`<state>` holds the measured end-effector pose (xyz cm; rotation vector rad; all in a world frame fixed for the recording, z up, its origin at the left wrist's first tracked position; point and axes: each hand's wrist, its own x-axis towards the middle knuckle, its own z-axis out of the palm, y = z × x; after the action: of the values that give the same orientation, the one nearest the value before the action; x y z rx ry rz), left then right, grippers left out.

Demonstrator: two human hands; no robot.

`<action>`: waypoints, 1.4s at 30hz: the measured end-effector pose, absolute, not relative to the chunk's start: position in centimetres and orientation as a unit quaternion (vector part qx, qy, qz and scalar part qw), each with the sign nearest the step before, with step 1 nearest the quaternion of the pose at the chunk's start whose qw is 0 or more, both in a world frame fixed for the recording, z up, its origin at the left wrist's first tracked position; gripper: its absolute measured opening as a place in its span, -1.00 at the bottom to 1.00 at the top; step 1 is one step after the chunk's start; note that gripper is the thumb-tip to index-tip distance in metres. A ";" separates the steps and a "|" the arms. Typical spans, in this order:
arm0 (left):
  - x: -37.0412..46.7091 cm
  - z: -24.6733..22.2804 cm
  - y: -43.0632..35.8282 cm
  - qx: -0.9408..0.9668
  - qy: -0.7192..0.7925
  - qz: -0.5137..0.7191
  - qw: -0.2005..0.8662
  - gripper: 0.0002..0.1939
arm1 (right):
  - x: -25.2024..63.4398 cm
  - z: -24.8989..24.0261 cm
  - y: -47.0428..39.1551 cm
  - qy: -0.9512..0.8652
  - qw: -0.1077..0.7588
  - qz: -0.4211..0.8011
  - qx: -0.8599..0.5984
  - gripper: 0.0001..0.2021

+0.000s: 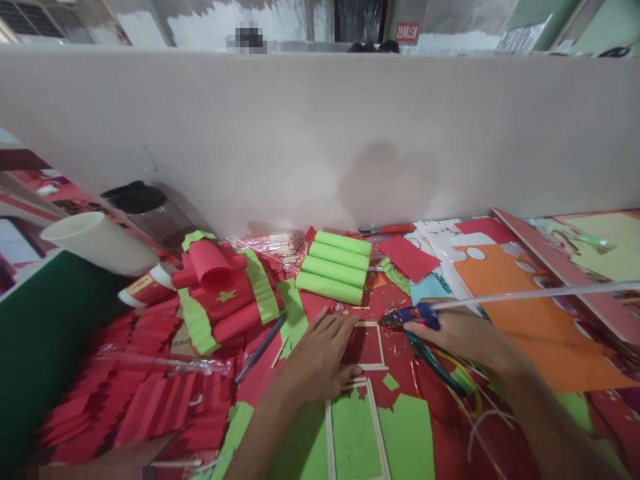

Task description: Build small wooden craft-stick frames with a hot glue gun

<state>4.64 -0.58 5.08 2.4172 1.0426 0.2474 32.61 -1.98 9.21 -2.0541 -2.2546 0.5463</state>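
Observation:
My right hand (455,333) is closed around a dark blue glue gun (413,315). A long translucent glue stick (545,291) runs out of its back to the right. The gun's dark nozzle is close to the upper right corner of a small frame of thin wooden sticks (383,347) on the red tabletop. My left hand (325,353) lies over the frame's left side, fingers stretched out and touching it. Its palm hides that side. Nearer me, a longer stick frame (373,427) rests on cut green paper (410,440). Teal-handled pliers (435,363) lie beneath my right hand.
Rolled green paper (335,267) and a red and green paper piece (225,287) lie behind. Folded red paper (155,400), a white cup (100,243) and a dark green board (55,333) are left. Orange paper (530,327) covers the right. A pale partition (280,147) rises behind.

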 end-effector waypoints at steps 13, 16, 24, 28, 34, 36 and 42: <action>4.7 5.4 -0.5 0.886 0.382 0.074 0.253 -0.30 | 32.6 9.7 -2.1 -0.717 0.033 0.239 -0.654 -0.50; 4.8 5.4 -0.5 0.886 0.383 0.070 0.253 -0.29 | 32.7 10.0 -2.1 -0.710 0.052 0.243 -0.659 -0.53; 4.6 5.1 -0.5 0.889 0.377 0.082 0.245 -0.32 | 33.1 9.8 -2.0 -0.707 0.064 0.288 -0.643 -0.53; 4.6 5.1 -0.5 0.890 0.377 0.077 0.245 -0.30 | 33.7 9.8 -2.0 -0.707 0.056 0.304 -0.637 -0.56; 4.8 5.0 -0.6 0.887 0.384 0.078 0.244 -0.26 | 34.5 9.7 -2.0 -0.695 0.057 0.331 -0.636 -0.59; 4.7 5.0 -0.6 0.888 0.381 0.084 0.244 -0.26 | 34.6 9.8 -2.0 -0.694 0.063 0.337 -0.633 -0.60; 2.3 5.7 -0.7 0.882 0.412 0.111 0.200 -0.35 | 35.2 9.4 -2.0 -0.691 0.095 0.393 -0.599 -0.60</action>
<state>2.27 -0.66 5.70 2.4650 1.1523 0.3111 35.19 -2.01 9.43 -1.7758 -2.0493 1.1666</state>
